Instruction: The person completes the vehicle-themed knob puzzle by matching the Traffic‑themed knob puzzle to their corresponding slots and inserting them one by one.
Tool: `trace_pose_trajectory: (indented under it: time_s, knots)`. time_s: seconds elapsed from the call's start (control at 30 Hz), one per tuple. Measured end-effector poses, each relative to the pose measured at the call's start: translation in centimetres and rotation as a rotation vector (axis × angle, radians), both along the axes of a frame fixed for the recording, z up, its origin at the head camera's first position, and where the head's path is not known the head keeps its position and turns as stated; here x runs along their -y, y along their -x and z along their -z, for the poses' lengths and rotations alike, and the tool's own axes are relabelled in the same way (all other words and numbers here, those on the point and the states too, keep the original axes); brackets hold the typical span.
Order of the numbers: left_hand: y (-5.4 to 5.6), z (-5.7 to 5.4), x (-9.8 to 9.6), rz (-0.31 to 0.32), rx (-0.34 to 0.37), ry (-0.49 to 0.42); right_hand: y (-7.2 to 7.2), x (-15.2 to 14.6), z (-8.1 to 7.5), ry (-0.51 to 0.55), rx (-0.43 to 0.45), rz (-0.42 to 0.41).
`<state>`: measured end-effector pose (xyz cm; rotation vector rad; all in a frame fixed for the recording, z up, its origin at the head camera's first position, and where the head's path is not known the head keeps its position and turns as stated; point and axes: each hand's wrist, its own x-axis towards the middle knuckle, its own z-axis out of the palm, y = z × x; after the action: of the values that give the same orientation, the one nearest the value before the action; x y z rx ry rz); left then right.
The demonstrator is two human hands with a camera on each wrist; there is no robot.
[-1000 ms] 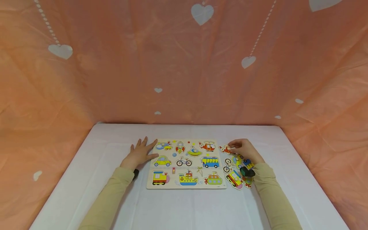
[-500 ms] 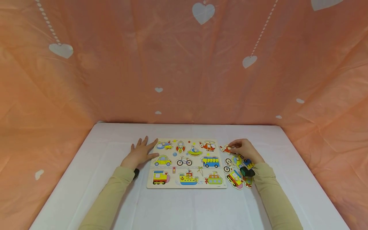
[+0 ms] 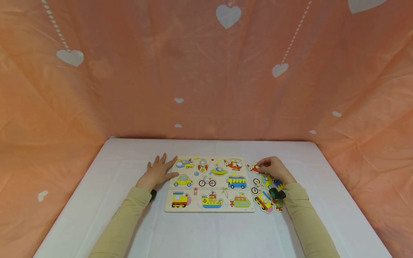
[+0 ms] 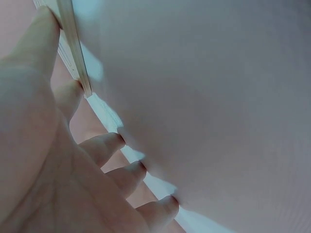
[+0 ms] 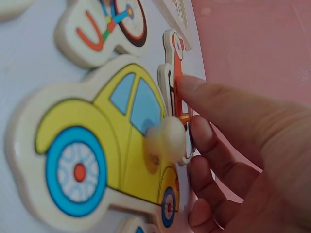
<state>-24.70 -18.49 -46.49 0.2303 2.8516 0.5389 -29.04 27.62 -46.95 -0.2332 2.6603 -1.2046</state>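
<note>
A wooden vehicle puzzle board (image 3: 175, 209) lies flat on the table. My left hand (image 3: 155, 175) is spread beside its left edge, thumb and index fingertip touching the board (image 4: 73, 43); the other fingers rest on the cloth. Off the board's upper right corner, my right hand (image 3: 274, 168) pinches a red helicopter puzzle piece (image 3: 252, 167) between thumb and fingers. In the right wrist view, the thumb presses on the helicopter (image 5: 177, 63), and a yellow car piece (image 5: 112, 141) with a round knob lies in front.
Right of the board are loose pieces: a bicycle (image 3: 256, 186), a train (image 3: 263, 201), a submarine (image 3: 278, 205) and a blue piece (image 3: 279, 184) partly under the right wrist. Knobbed plane, rocket (image 3: 202, 165) and saucer (image 3: 218, 171) pieces sit in the board. A pink curtain (image 3: 206, 89) hangs behind the table.
Hardly anything differs. Both hands keep their places, the right one still at the helicopter piece; the head view has shifted very slightly.
</note>
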Motion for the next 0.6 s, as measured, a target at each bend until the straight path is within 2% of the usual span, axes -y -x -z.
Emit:
trace_pose_trajectory:
  time_s: [0.27,0.6]
  knots:
    - [0.18,0.29,0.05,0.000,0.000,0.008,-0.07,0.17,0.09,-0.008,-0.024,-0.017]
    - [0.15,0.34,0.15,0.004,-0.015,-0.005,0.49,0.33,0.05,0.011,-0.002,0.006]
